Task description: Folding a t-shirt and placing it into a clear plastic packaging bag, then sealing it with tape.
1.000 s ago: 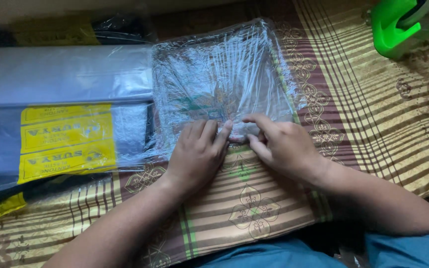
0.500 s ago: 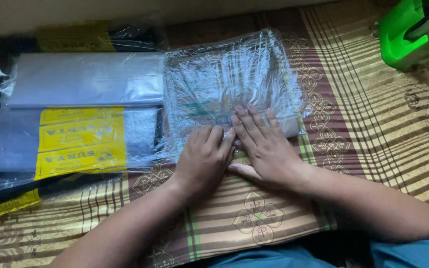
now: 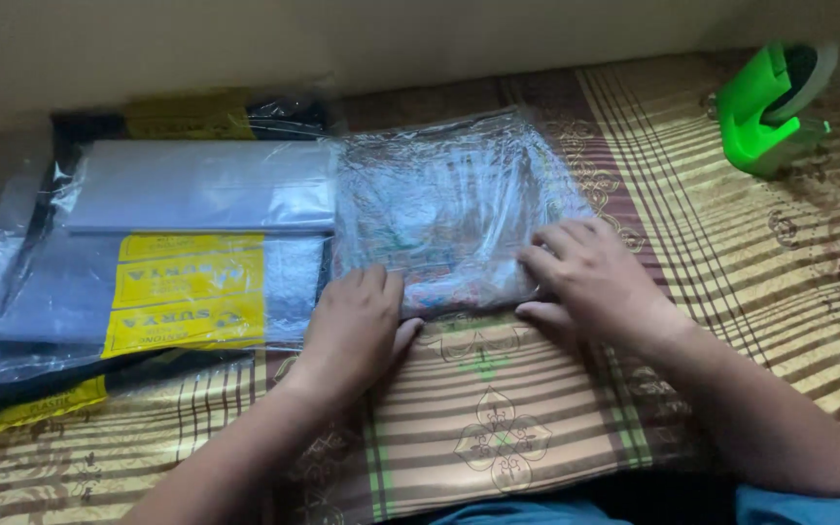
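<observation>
A flat, roughly rectangular packet wrapped in clear, crinkled plastic film lies on a striped brown and cream patterned cloth, its shiny wrap catching the light in creases. Something with faint green, red and pale printing shows dimly through the wrap, too blurred to make out. Its left edge sits just beside a stack of grey and yellow plastic packs, and both hands press flat on its near edge, one at the left corner and one at the right.
</observation>
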